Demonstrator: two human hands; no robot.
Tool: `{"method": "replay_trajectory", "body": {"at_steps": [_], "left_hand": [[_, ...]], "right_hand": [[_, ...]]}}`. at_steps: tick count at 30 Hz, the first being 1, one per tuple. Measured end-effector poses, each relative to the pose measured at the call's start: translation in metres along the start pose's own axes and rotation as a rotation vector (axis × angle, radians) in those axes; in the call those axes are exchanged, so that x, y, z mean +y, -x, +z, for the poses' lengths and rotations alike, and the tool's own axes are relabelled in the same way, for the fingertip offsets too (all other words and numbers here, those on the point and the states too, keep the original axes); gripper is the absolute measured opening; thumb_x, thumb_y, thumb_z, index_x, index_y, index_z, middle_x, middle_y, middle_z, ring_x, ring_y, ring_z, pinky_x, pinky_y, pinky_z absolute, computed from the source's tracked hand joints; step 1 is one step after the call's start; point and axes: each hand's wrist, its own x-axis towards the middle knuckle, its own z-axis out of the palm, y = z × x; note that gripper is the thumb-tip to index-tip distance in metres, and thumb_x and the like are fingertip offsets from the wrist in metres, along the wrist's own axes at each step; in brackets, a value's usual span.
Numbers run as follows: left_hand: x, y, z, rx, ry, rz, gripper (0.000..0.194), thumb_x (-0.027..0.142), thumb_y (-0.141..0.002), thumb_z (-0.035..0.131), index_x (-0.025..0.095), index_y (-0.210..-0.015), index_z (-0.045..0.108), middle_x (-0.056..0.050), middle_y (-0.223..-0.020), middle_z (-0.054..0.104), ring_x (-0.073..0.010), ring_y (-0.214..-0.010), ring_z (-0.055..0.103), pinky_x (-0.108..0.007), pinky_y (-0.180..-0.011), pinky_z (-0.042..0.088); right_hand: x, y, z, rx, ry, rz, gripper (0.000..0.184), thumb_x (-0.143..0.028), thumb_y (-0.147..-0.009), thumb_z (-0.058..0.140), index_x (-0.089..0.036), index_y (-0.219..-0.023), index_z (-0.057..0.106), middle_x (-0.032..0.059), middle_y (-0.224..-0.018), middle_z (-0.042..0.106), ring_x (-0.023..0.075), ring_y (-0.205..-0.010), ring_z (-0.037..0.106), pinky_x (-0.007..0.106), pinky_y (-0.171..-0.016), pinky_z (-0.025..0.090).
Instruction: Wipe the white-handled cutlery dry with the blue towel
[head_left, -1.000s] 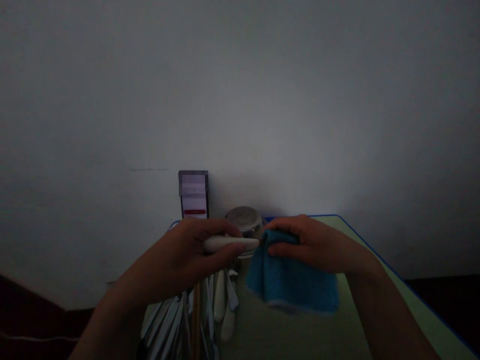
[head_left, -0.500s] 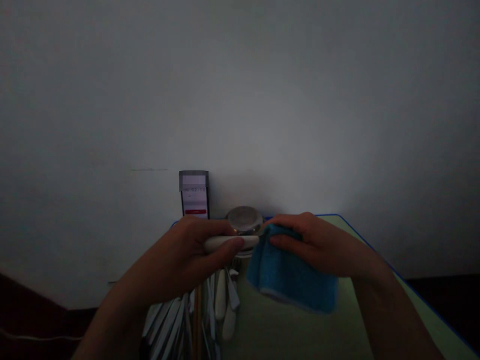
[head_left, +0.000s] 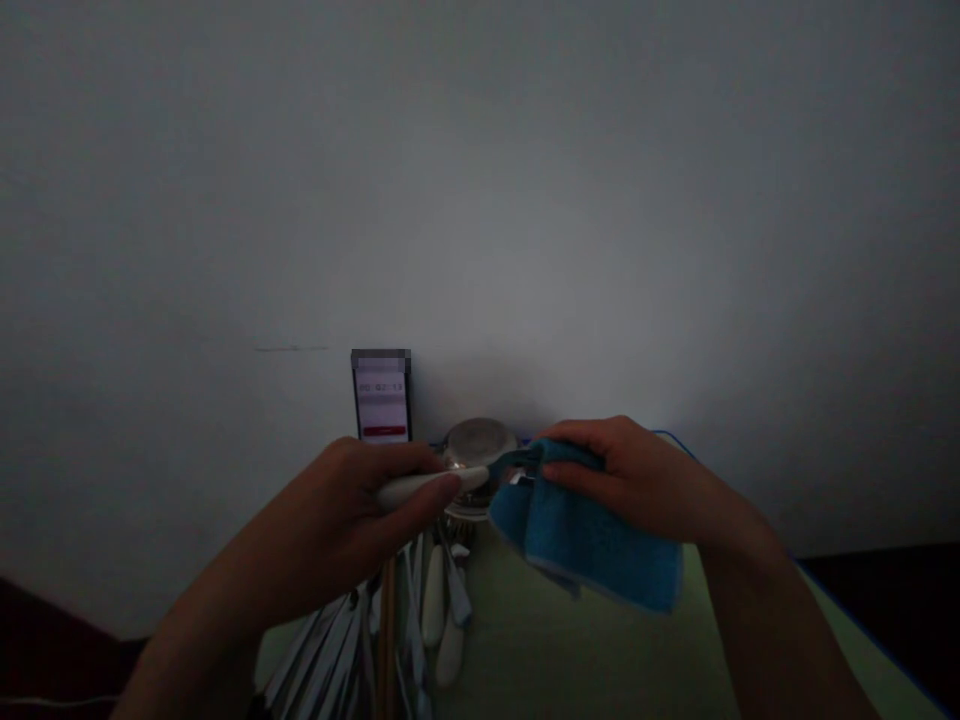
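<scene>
In the head view, the utensil [head_left: 472, 479] is held up in front of the metal bowl [head_left: 480, 440], on the person's side of it. The left hand [head_left: 360, 510], left of the bowl, is closed around the utensil's white handle, thumb along the near side. The right hand [head_left: 645, 485], right of the bowl, pinches a blue cloth [head_left: 600, 545] between thumb and fingers; the cloth covers the utensil's far end, so its head cannot be made out.

The utensil is probably light and stiff, its smooth handle perhaps a little slippery; the thick part of the handle seems the surest hold. The cloth should be soft and limp, best pinched close to the utensil.

The handle is rounded, tapering toward a thin, dark neck. The cloth looks fuzzy, with a pale edge. The bowl is round and shiny, its top flat and duller. Left of the bowl and nearer the person lie slim, pale cutlery [head_left: 322, 655] and brown sticks [head_left: 385, 630], on a smooth green table [head_left: 570, 650]. A flat phone [head_left: 384, 405] stands upright left of the bowl.
</scene>
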Motion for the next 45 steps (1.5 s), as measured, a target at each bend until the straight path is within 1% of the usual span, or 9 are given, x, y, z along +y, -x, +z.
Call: {"method": "replay_trajectory", "body": {"at_steps": [7,11,16,20,26,33,36,41,45], "left_hand": [[0.005,-0.003,0.013,-0.124,-0.034,0.001,0.031,0.036,-0.091,0.040,0.019,-0.081,0.063,0.003,-0.063,0.059,-0.0102,-0.055,0.053,-0.019,-0.051,0.037],[0.010,-0.010,0.021,-0.113,-0.108,0.030,0.030,0.034,-0.091,0.037,0.018,-0.084,0.062,0.001,-0.065,0.058,-0.0120,-0.058,0.052,-0.021,-0.055,0.039],[0.011,-0.015,0.020,-0.154,-0.188,0.014,0.032,0.034,-0.092,0.034,0.019,-0.083,0.061,0.000,-0.066,0.058,-0.0126,-0.059,0.052,-0.022,-0.055,0.038],[0.009,-0.015,0.019,-0.183,-0.214,-0.015,0.035,0.036,-0.092,0.034,0.018,-0.075,0.060,0.001,-0.061,0.055,-0.0118,-0.055,0.050,-0.021,-0.052,0.034],[0.009,-0.017,0.022,-0.127,-0.146,-0.022,0.023,0.032,-0.089,0.042,0.019,-0.086,0.060,0.001,-0.071,0.061,-0.0121,-0.061,0.055,-0.021,-0.055,0.037],[0.011,-0.018,0.019,-0.161,-0.177,-0.028,0.031,0.037,-0.091,0.039,0.019,-0.078,0.061,0.001,-0.064,0.058,-0.0113,-0.056,0.052,-0.021,-0.051,0.034],[0.009,-0.018,0.020,-0.139,-0.142,-0.044,0.030,0.037,-0.090,0.040,0.021,-0.077,0.061,0.003,-0.061,0.058,-0.0102,-0.054,0.051,-0.020,-0.049,0.033],[0.010,-0.017,0.021,-0.079,-0.113,-0.052,0.020,0.036,-0.088,0.046,0.024,-0.091,0.061,0.006,-0.057,0.059,-0.0084,-0.048,0.052,-0.018,-0.049,0.033],[0.013,-0.014,0.019,-0.077,-0.123,-0.045,0.020,0.033,-0.087,0.045,0.022,-0.086,0.062,0.005,-0.057,0.060,-0.0089,-0.048,0.054,-0.018,-0.047,0.032]], "right_hand": [[-0.004,-0.001,0.004,0.088,0.072,0.025,0.016,-0.023,-0.086,0.052,-0.021,-0.096,0.064,-0.0001,-0.089,0.069,0.0138,-0.079,0.061,0.025,-0.069,0.041],[-0.010,-0.002,0.009,0.069,0.070,0.012,0.017,-0.023,-0.086,0.052,-0.020,-0.096,0.065,0.0012,-0.088,0.070,0.0144,-0.076,0.061,0.025,-0.067,0.041],[-0.015,-0.004,0.010,0.060,0.078,-0.007,0.016,-0.024,-0.086,0.052,-0.021,-0.095,0.065,0.0003,-0.086,0.070,0.0135,-0.074,0.061,0.024,-0.065,0.039],[-0.013,-0.003,0.009,0.052,0.080,0.012,0.016,-0.026,-0.086,0.053,-0.021,-0.094,0.066,-0.0004,-0.084,0.069,0.0126,-0.072,0.060,0.023,-0.063,0.039],[-0.013,-0.002,0.009,0.051,0.075,0.005,0.015,-0.026,-0.086,0.053,-0.021,-0.092,0.066,-0.0007,-0.083,0.069,0.0121,-0.072,0.061,0.023,-0.062,0.039],[-0.015,-0.005,0.013,0.031,0.083,0.015,0.017,-0.029,-0.086,0.053,-0.021,-0.093,0.065,0.0009,-0.089,0.069,0.0143,-0.078,0.061,0.025,-0.067,0.040],[-0.011,-0.005,0.013,0.034,0.081,0.041,0.017,-0.030,-0.085,0.053,-0.020,-0.091,0.066,0.0002,-0.083,0.068,0.0128,-0.073,0.060,0.024,-0.062,0.038],[-0.007,-0.003,0.010,0.041,0.067,0.054,0.016,-0.029,-0.085,0.053,-0.018,-0.082,0.065,-0.0019,-0.071,0.064,0.0096,-0.062,0.056,0.022,-0.055,0.035],[-0.006,-0.003,0.009,0.039,0.034,0.055,0.016,-0.029,-0.085,0.053,-0.018,-0.080,0.064,-0.0027,-0.070,0.063,0.0088,-0.062,0.054,0.021,-0.056,0.034]]}}
